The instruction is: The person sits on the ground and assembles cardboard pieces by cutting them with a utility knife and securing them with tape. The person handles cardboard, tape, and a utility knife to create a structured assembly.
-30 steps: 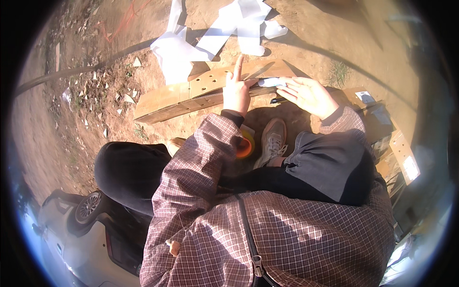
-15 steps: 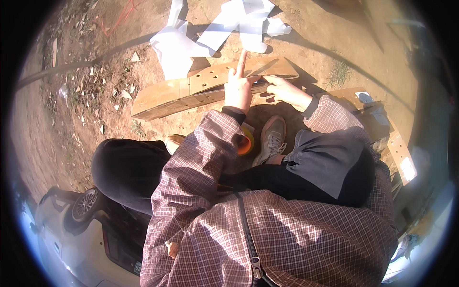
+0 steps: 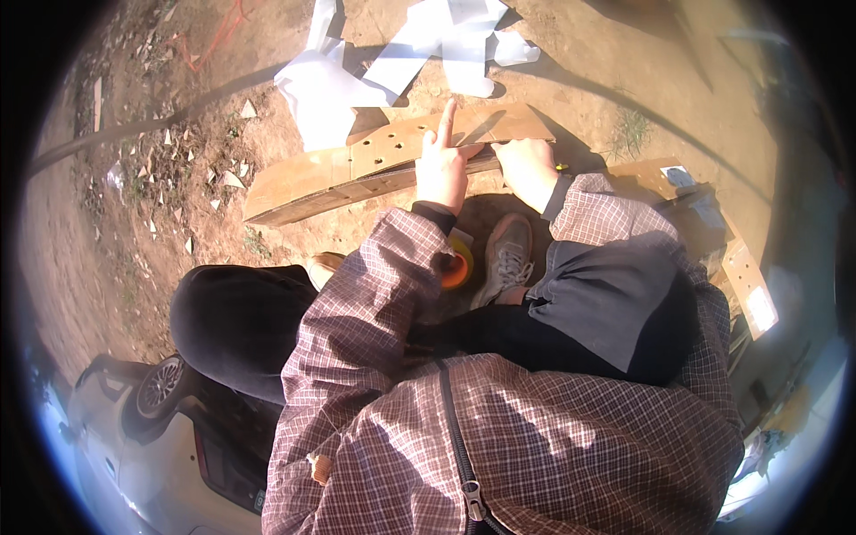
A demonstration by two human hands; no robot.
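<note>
From your head camera, your left hand [image 3: 441,169] lies flat on the long board [image 3: 392,160] with its rows of small holes, forefinger stretched out straight along it and gripping nothing, while your right hand [image 3: 528,168] is curled closed over the board's near edge just beside it. The board lies across the dirt ground [image 3: 160,223] ahead of your shoe [image 3: 506,259], with an orange roll of tape [image 3: 458,265] by your left sleeve and white paper scraps [image 3: 419,45] just beyond the board.

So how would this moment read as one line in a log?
left hand: flat on wooden board, finger pointing | right hand: gripping board edge | ground: white paper scraps
</note>
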